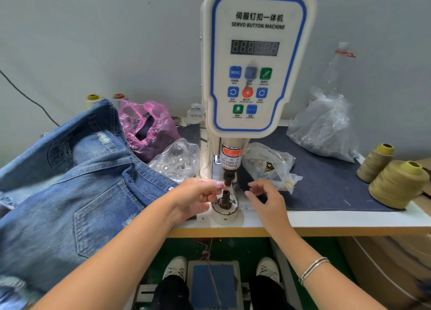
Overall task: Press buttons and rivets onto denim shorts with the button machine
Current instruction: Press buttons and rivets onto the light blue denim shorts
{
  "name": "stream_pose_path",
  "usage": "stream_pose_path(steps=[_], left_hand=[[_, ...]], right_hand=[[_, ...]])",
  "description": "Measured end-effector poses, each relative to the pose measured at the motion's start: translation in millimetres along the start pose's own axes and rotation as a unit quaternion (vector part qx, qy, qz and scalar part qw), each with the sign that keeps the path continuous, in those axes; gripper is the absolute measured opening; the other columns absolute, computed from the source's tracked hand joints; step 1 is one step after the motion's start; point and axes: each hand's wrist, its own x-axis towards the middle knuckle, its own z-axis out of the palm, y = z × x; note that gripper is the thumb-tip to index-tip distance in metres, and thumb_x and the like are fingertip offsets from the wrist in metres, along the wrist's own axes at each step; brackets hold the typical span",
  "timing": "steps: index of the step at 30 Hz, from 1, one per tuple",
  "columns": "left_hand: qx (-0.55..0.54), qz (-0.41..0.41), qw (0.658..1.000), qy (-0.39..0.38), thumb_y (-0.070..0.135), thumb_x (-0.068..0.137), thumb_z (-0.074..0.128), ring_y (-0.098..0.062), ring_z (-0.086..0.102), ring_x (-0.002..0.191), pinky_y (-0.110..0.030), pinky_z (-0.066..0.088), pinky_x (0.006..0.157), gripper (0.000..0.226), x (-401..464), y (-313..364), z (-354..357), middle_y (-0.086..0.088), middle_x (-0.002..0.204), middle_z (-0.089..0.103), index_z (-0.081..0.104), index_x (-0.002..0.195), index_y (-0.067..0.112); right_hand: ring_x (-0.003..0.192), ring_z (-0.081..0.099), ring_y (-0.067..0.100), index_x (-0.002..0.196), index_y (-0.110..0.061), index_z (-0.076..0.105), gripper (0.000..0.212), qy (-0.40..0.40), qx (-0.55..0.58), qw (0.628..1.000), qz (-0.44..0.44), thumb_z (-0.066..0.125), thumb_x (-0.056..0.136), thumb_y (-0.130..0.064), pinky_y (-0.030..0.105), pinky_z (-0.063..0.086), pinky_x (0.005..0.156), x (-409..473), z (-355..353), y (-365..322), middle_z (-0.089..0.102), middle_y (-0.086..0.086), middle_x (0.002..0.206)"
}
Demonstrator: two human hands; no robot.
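Note:
The white servo button machine (pixel 256 60) stands at the middle of the table. Its dark upper punch (pixel 227 178) hangs just above the lower die (pixel 225 199). My left hand (pixel 198 197) reaches in from the left, its index fingertip touching the punch tip and its thumb curled below. Any small part between them is hidden. My right hand (pixel 264 199) hovers just right of the die with fingers loosely curled and nothing visible in them. The denim shorts (pixel 70 181) lie piled on the left, apart from the die.
Clear bags of metal parts (pixel 177 160) (pixel 268 164) flank the machine base. A pink bag (pixel 147 128) and a large clear bag (pixel 324 128) sit behind. Thread cones (pixel 396 183) stand at the right. A foot pedal (pixel 213 284) lies between my shoes.

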Motion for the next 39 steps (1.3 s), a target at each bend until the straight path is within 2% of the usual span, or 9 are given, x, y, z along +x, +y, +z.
stream_pose_path(steps=[5,12,17,23,28,31,34,36,39], left_hand=[[-0.046,-0.034,0.998,0.000,0.027,0.070,0.076,-0.004,0.048,0.058,-0.014,0.036,0.049,0.009,0,2,1,0.005,0.071,0.062,0.077,0.066,0.019],[-0.067,-0.054,0.996,-0.003,0.023,0.076,0.073,0.000,0.046,0.048,-0.012,0.034,0.042,0.010,0,3,1,0.006,0.069,0.060,0.073,0.080,0.014],[-0.098,-0.062,0.993,-0.014,0.021,0.072,0.074,0.000,0.048,0.046,-0.011,0.035,0.038,0.016,-3,5,3,0.003,0.069,0.060,0.068,0.082,0.011],[-0.110,-0.057,0.992,-0.009,0.013,0.086,0.066,0.000,0.046,0.045,-0.009,0.034,0.038,0.005,-4,5,7,0.003,0.066,0.059,0.063,0.087,0.009],[-0.019,0.003,1.000,-0.004,0.015,0.091,0.062,-0.002,0.048,0.057,-0.012,0.035,0.049,0.017,-9,6,2,0.007,0.070,0.061,0.078,0.084,0.015],[0.105,0.055,0.993,0.021,0.018,0.094,0.059,-0.002,0.050,0.062,-0.014,0.036,0.054,0.020,-16,11,-8,0.010,0.074,0.064,0.079,0.093,0.022],[0.264,0.133,0.950,0.105,0.020,0.096,0.056,0.000,0.057,0.070,-0.013,0.045,0.060,0.020,-20,15,-31,0.015,0.085,0.068,0.074,0.096,0.029],[0.396,0.181,0.892,0.124,0.024,0.094,0.059,-0.003,0.059,0.089,-0.023,0.051,0.083,0.016,-22,18,-51,0.013,0.101,0.065,0.069,0.103,0.032],[0.591,0.114,0.797,0.050,0.048,0.086,0.066,-0.011,0.037,0.132,-0.037,0.030,0.112,0.055,-20,19,-81,0.009,0.141,0.041,0.047,0.135,0.034]], right_hand=[[0.085,0.058,0.001,0.095,-0.029,0.059,0.025,-0.009,-0.029,0.999,-0.015,0.072,0.082,-0.012,0.013,0.046,0.076,0,1,1,0.060,-0.018,0.088],[0.087,0.058,0.004,0.096,-0.029,0.059,0.024,-0.019,-0.053,0.998,-0.017,0.072,0.082,-0.014,0.040,0.051,0.086,1,3,3,0.058,-0.021,0.089],[0.088,0.058,0.005,0.095,-0.030,0.059,0.025,-0.018,-0.054,0.998,-0.021,0.072,0.081,-0.014,0.048,0.049,0.087,0,4,3,0.057,-0.022,0.089],[0.089,0.058,0.006,0.095,-0.031,0.058,0.026,-0.023,-0.066,0.997,-0.024,0.072,0.081,-0.015,0.049,0.048,0.089,0,5,1,0.056,-0.024,0.090],[0.090,0.059,0.008,0.094,-0.028,0.060,0.022,-0.029,-0.066,0.997,-0.019,0.071,0.082,-0.013,0.048,0.048,0.090,-2,3,-1,0.060,-0.015,0.090],[0.088,0.060,0.007,0.093,-0.028,0.061,0.022,-0.024,-0.052,0.998,-0.015,0.068,0.085,-0.008,0.030,0.050,0.085,-4,-1,-3,0.062,-0.014,0.088],[0.088,0.057,0.000,0.090,-0.031,0.060,0.030,-0.016,-0.010,1.000,-0.009,0.061,0.088,-0.001,0.010,0.044,0.075,-10,-5,-8,0.062,-0.013,0.089],[0.090,0.056,-0.002,0.089,-0.034,0.059,0.034,-0.020,0.004,1.000,0.000,0.058,0.089,-0.001,0.008,0.043,0.076,-15,-7,-13,0.062,-0.013,0.091],[0.092,0.056,0.000,0.088,-0.036,0.059,0.035,-0.026,0.010,1.000,-0.001,0.057,0.089,-0.001,0.018,0.045,0.083,-24,-6,-21,0.062,-0.014,0.090]])
